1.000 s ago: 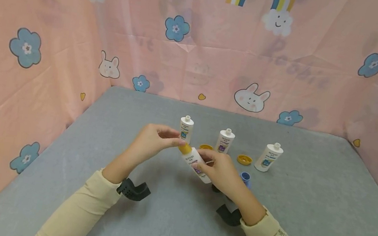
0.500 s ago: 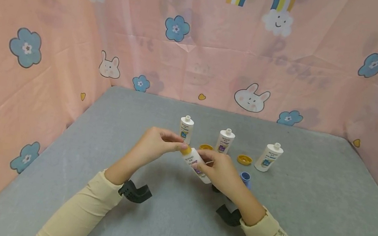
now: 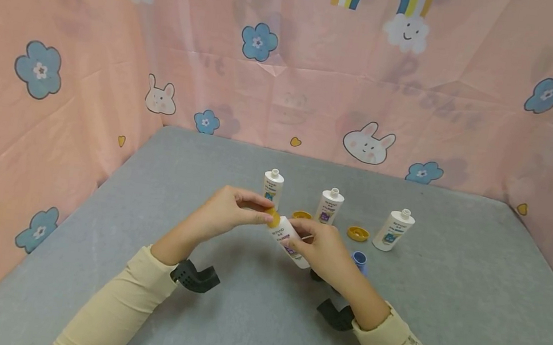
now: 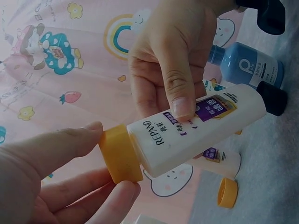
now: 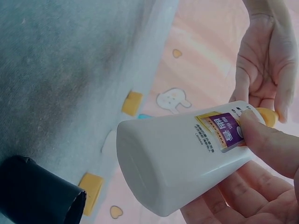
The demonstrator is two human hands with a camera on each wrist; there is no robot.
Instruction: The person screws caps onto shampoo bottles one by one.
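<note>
My left hand [image 3: 227, 212] pinches the yellow cap [image 4: 120, 154] between thumb and fingers. The cap sits at the neck end of a white lotion bottle [image 4: 201, 130] with a purple label. Around the bottle's body, my right hand [image 3: 321, 250] holds it tilted above the table, thumb on the label side. In the right wrist view, the bottle's base [image 5: 140, 172] faces the camera and the cap end points toward the left hand's fingers.
Three uncapped white bottles [image 3: 273, 186] stand behind the hands. Two yellow caps [image 3: 357, 233] lie among them on the grey table [image 3: 447, 297]. A blue bottle [image 4: 252, 65] stands beside the right hand, with a black cylindrical piece [image 4: 272, 99] near it. Pink printed cloth [image 3: 286, 93] walls the table.
The left hand shifts slightly and its fingers change position around the yellow cap. The bottle and right hand stay nearly still.
</note>
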